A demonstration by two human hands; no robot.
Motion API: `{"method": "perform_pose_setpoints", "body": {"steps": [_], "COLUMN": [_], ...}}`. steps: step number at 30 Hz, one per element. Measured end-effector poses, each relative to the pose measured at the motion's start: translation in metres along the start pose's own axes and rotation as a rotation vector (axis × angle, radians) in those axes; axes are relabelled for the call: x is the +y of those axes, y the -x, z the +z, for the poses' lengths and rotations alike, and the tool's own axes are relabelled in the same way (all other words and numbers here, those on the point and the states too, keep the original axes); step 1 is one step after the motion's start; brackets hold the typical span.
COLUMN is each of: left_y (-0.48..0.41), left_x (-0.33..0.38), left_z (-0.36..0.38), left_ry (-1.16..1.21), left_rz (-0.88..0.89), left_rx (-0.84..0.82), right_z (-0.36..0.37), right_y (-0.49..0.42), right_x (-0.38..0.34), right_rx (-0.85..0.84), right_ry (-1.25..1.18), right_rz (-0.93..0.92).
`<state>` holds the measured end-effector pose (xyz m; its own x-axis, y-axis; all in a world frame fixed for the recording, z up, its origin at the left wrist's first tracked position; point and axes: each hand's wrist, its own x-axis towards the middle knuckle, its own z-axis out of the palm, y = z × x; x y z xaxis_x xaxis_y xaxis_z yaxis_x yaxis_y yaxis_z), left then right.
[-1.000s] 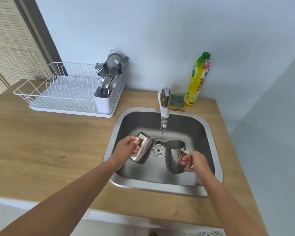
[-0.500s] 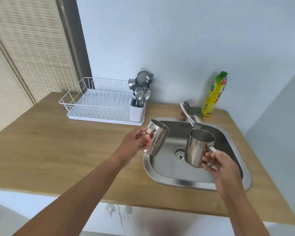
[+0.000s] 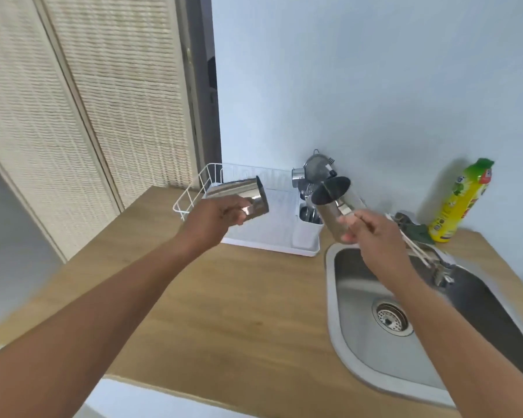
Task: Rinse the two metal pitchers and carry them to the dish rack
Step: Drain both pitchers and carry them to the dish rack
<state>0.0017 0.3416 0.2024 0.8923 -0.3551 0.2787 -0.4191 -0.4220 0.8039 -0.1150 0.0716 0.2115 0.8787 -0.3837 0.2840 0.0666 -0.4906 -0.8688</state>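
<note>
My left hand [image 3: 215, 220] grips one metal pitcher [image 3: 245, 194], tipped on its side above the front of the white dish rack [image 3: 191, 194]. Its mouth faces right. My right hand [image 3: 372, 233] holds the second metal pitcher [image 3: 332, 203] by the handle, tilted with its dark opening toward the left, in front of the rack's white cutlery holder [image 3: 307, 233]. Both pitchers are in the air, apart from each other.
The steel sink [image 3: 360, 342] with its drain lies at the right, the tap [image 3: 426, 260] over its far edge. A yellow-green soap bottle [image 3: 459, 203] and a sponge [image 3: 417, 232] stand by the wall. Utensils fill the cutlery holder. The wooden counter [image 3: 224, 312] lies below my arms.
Both hands have carried the pitchers up and left, from over the sink to the dish rack. The pitchers are now tipped over more.
</note>
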Motion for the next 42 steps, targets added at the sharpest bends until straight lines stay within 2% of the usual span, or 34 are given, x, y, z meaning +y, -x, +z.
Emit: {"method": "perform_pose_setpoints", "body": {"steps": [3, 7, 10, 12, 14, 19, 25, 30, 38, 40, 42], "left_y": [-0.029, -0.070, -0.098, -0.116, -0.130, -0.152, -0.167, -0.179, -0.189, -0.192, -0.198], "left_x": [-0.016, -0.032, -0.046, -0.058, -0.071, -0.088, -0.101, -0.110, -0.137, -0.141, -0.150], "left_z": [-0.029, -0.054, -0.061, -0.059, -0.052, -0.035, -0.021, -0.014, 0.001, -0.002, -0.007], "left_ry": [-0.360, -0.776, -1.006, -1.201, -1.373, -1.602, -1.673, -1.708, -1.660, -1.617, -1.515], "left_rz": [0.029, 0.031, 0.091, 0.208, 0.334, 0.544, 0.667, 0.789, 0.879, 0.942, 1.050], "left_rx": [-0.012, -0.126, -0.239, -0.304, -0.391, -0.561, -0.644, -0.704, -0.964, -0.962, -0.862], "right_z": [0.038, 0.091, 0.121, 0.138, 0.154, 0.191, 0.221, 0.236, 0.239, 0.236, 0.234], "right_y": [-0.046, -0.108, -0.135, -0.146, -0.150, -0.156, -0.160, -0.168, -0.178, -0.177, -0.176], "right_x": [-0.005, 0.015, 0.022, 0.020, 0.022, 0.017, 0.009, 0.020, 0.028, 0.027, 0.029], "right_rx": [-0.092, -0.177, -0.321, -0.440, -0.484, -0.578, -0.642, -0.702, -0.855, -0.884, -0.846], "right_ry": [0.252, 0.497, 0.990, 1.213, 1.337, 1.544, 1.678, 1.659, 1.542, 1.476, 1.412], "right_rz": [-0.158, -0.369, -0.550, -0.573, -0.625, -0.608, -0.583, -0.567, -0.539, -0.576, -0.636]}}
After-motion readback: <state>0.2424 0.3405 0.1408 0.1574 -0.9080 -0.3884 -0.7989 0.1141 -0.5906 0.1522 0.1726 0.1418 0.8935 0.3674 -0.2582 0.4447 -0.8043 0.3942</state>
